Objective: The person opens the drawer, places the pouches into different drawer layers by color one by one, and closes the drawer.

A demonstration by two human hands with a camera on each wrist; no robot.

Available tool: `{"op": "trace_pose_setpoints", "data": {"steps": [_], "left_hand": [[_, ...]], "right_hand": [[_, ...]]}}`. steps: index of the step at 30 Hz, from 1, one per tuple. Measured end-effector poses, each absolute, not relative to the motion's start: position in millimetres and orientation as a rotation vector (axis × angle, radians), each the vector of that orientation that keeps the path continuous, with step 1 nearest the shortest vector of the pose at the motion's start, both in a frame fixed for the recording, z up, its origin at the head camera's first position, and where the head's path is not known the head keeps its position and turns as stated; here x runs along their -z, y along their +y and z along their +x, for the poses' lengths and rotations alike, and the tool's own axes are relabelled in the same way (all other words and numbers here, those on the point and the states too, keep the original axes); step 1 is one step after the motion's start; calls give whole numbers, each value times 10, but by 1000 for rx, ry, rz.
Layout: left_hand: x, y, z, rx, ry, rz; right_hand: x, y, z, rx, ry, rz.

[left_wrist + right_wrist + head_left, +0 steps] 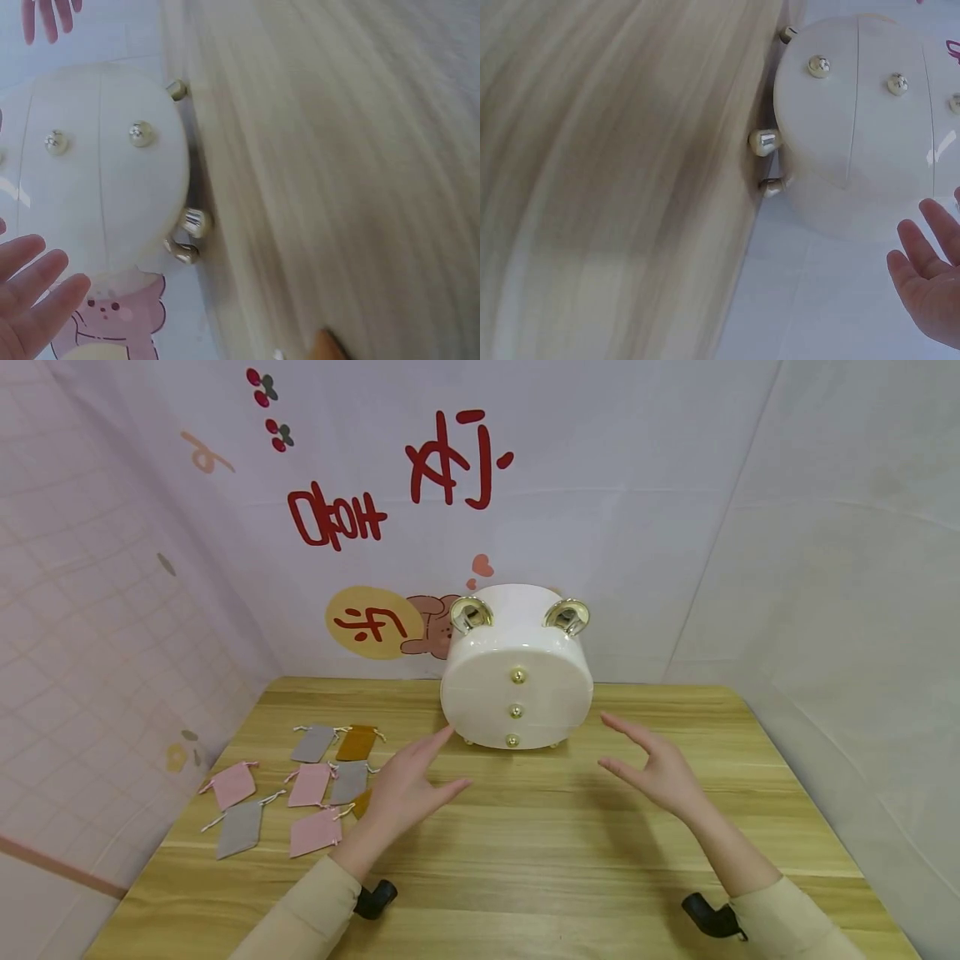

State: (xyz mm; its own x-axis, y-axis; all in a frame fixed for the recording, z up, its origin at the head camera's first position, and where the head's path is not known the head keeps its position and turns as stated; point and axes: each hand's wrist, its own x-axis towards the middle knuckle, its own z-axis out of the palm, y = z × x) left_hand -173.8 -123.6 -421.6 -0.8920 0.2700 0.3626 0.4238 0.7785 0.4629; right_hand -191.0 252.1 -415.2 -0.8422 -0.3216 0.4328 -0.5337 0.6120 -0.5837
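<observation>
A glossy white rounded box (480, 702) with three drawer fronts stands at the back of the table, on small gold feet (765, 142). Gold ball knobs (516, 711) run down its front, and two gold ring-like ears (567, 616) sit on top. My left hand (408, 785) is near the box's lower left, fingers extended and thumb apart, holding nothing. On the other side, my right hand (663, 772) reaches toward the box with fingers spread, also holding nothing. Both wrist views show straight fingers beside the box front.
Several small drawstring pouches lie on the left of the wooden table (525, 877): pink (315, 832), grey (240, 828) and mustard (357, 743). One mustard pouch is partly behind my left hand. A printed white cloth (600, 510) hangs behind the box.
</observation>
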Motion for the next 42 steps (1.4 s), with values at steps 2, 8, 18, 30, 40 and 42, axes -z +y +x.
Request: {"op": "trace_pose_setpoints", "data": {"steps": [2,8,18,30,40,42], "left_hand": [[4186,-1202,-1760,810,-2685,-547],[4110,-1104,-1814,806,-2645,-581],[4005,-1006,-1905,923,-2623,-623],[3884,-893,-2021,1054,-2546,-641],[3777,-778,-2169,1243,-2469,-639],[3765,-749,-2197,1267,-2452,-627]], "right_hand": [[4104,2527,-1936,-1085,-2567,693],[3945,2556,-2038,-1137,-2578,739],[3766,2651,-2272,-1141,-2634,810],[3590,2724,-2539,-1197,-2672,952],[3443,2751,-2745,-1262,-2687,996],[3415,2753,-2781,-1303,-2716,971]]}}
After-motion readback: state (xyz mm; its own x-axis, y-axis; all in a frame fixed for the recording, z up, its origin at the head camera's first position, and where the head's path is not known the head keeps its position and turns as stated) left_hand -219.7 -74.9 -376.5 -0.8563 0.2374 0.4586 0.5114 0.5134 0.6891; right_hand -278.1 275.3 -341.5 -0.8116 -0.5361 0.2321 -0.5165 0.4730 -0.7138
